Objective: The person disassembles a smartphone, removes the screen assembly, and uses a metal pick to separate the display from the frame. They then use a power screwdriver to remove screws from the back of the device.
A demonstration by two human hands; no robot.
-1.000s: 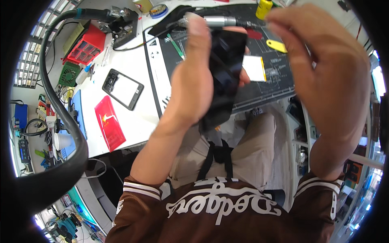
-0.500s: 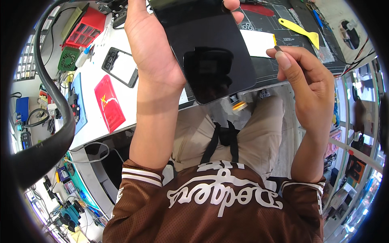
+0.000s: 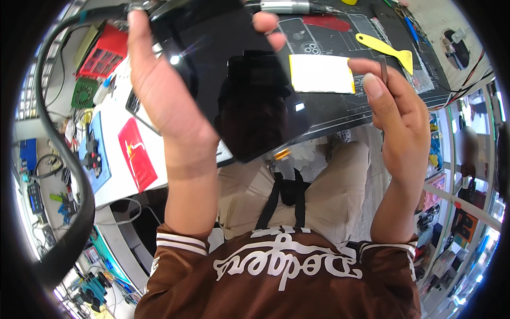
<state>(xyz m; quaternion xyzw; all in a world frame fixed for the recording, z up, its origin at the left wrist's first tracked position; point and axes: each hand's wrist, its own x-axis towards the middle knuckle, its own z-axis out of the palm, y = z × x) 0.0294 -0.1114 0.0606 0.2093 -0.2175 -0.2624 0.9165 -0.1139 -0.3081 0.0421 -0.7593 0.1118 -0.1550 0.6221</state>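
Note:
My left hand (image 3: 167, 101) grips a large glossy black panel (image 3: 249, 111), probably a phone or its screen, with fingertips round its far edge. The panel is tilted toward me and mirrors light and dark shapes. Over the bench's right side, my right hand (image 3: 398, 106) is closed, with a thin dark strip (image 3: 384, 69) standing up between its fingers; most of the strip is hidden. Beside the right fingertips lies a flat white rectangle (image 3: 321, 73) with yellow edges, on a black printed mat (image 3: 332, 114). Behind my left wrist a dark phone frame (image 3: 139, 112) is partly covered.
A yellow scraper (image 3: 385, 49) lies on the mat beyond my right hand. To the left are a red packet (image 3: 137, 154), a blue mat (image 3: 98, 154), a red drawer box (image 3: 103, 53) and a green fan-like grille (image 3: 85, 93). A thick black cable (image 3: 69, 138) arches through the left side.
The black panel and my left hand have shifted left and tilted, uncovering the white rectangle. In my right hand the strip now stands upright, further back between the fingers. The whole view has shifted slightly.

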